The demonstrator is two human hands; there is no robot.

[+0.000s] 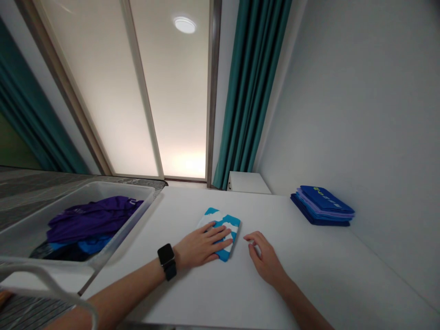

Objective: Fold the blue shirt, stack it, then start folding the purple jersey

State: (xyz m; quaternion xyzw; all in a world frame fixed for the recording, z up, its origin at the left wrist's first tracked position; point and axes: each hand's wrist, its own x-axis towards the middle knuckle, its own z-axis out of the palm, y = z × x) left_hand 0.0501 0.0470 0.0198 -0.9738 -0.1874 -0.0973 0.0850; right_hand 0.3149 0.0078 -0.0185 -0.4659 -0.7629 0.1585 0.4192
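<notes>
Your left hand (201, 246) lying flat, fingers spread, pressing folded blue-white cloth (222, 232) onto white table (309, 275). Your right hand (263, 256) resting empty, relaxed, just beside cloth. Keep palm pressure even, smoothing outward. Cloth lying mid-table, long axis running away from you, tilted slightly left.

A folded blue-and-white cloth (222, 233) lay near the middle of the flat white table (213, 293). The left hand (201, 246) rested flat on the near part of it, and the right hand (264, 259) lay on the table just to its right. A translucent plastic bin (20, 229) holding crumpled purple and blue clothes (89, 220) stood at the left. A stack of folded blue and purple garments (321, 205) lay at the far right, beside the wall.
</notes>
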